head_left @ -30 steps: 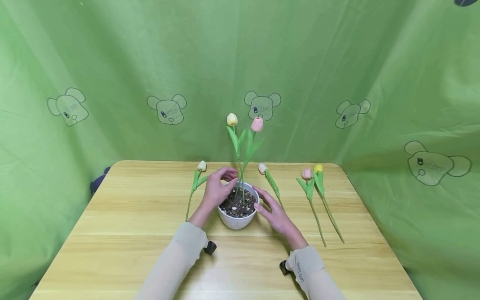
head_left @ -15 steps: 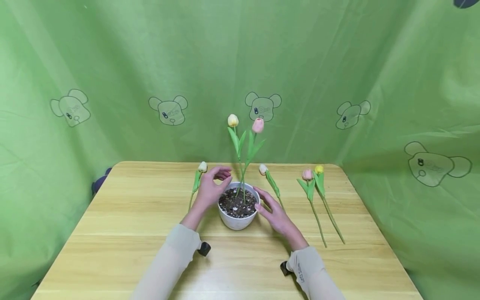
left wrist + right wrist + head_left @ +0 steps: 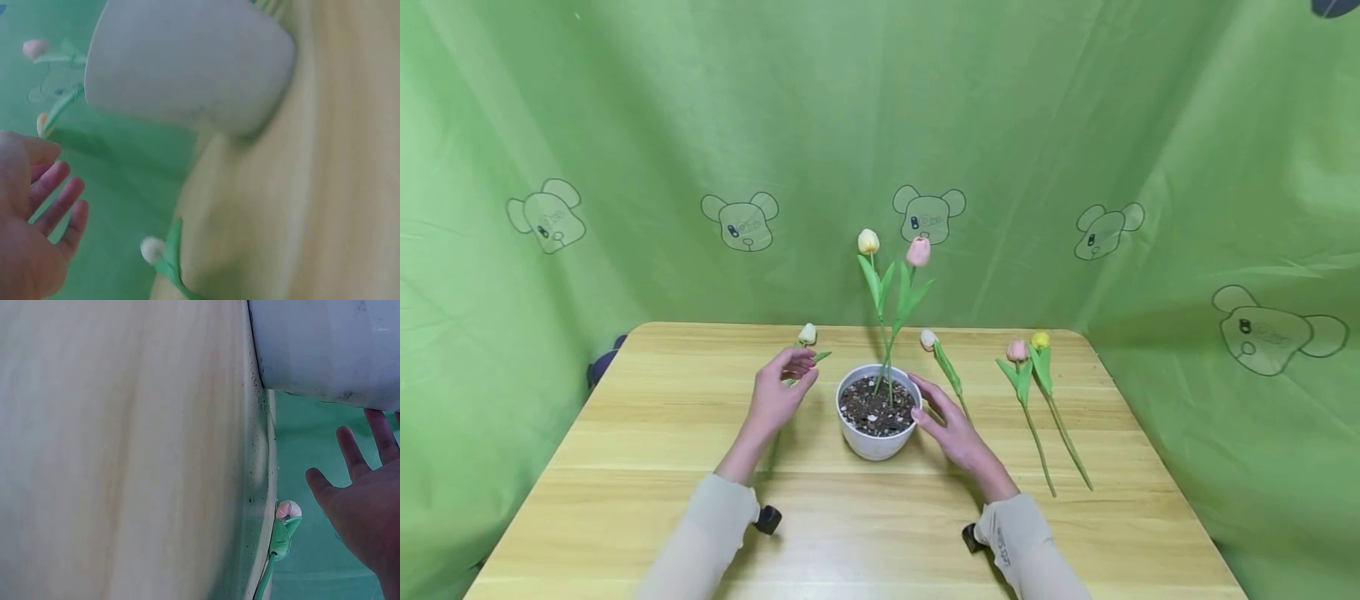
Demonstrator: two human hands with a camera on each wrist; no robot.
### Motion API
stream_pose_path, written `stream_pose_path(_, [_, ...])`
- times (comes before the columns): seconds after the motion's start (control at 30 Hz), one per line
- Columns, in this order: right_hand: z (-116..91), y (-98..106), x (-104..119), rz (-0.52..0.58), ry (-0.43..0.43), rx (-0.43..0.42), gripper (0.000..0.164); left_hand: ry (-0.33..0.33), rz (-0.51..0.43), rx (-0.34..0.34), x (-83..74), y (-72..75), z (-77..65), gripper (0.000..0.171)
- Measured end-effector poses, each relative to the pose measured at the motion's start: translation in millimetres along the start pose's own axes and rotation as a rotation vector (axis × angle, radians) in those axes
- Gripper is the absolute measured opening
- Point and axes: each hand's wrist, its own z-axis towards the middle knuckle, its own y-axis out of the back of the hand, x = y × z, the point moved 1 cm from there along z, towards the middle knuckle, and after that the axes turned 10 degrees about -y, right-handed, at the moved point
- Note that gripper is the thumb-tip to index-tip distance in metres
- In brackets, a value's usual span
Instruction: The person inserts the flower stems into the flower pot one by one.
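Note:
A white pot [image 3: 876, 448] of dark soil stands mid-table, with a pale yellow tulip [image 3: 868, 242] and a pink tulip [image 3: 918, 252] upright in it, their stems crossing. My right hand [image 3: 953, 432] rests against the pot's right side, fingers extended; the right wrist view shows fingertips at the pot wall. Left of the pot, my left hand [image 3: 777, 393] is held over a white tulip [image 3: 807, 334], covering part of its leaves and stem. Nothing is in its loosely bent fingers, as the left wrist view [image 3: 31, 219] also shows.
Right of the pot lies a pale pinkish-white tulip [image 3: 928, 339], its lower stem behind my right hand. Farther right, a pink tulip [image 3: 1017, 351] and a yellow tulip [image 3: 1041, 340] lie side by side. Green curtain [image 3: 820, 125] encloses the wooden table [image 3: 865, 533].
My left hand has moved left, away from the potted stems, to above the white tulip. My right hand has stayed at the pot.

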Motion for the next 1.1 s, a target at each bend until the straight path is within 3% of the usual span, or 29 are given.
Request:
stream_pose_path(0.4, [1, -1, 4, 0.009, -0.001, 0.004, 0.057, 0.172, 0.038, 0.063, 41.0, 36.5, -50.5, 0.039])
stream_pose_path(0.6, [2, 0, 2, 0.008, 0.003, 0.000, 0.057, 0.234, 0.094, 0.107, 50.4, 41.2, -56.9, 0.044])
stream_pose_path(0.8, [-1, -1, 2, 0.005, -0.008, 0.004, 0.057, 0.297, 0.152, 0.107, 52.9, 39.3, -63.1, 0.048])
stream_pose_path(1.1, [-1, -1, 2, 0.012, -0.013, 0.003, 0.057, 0.308, 0.173, 0.107, 51.4, 28.8, -59.1, 0.059])
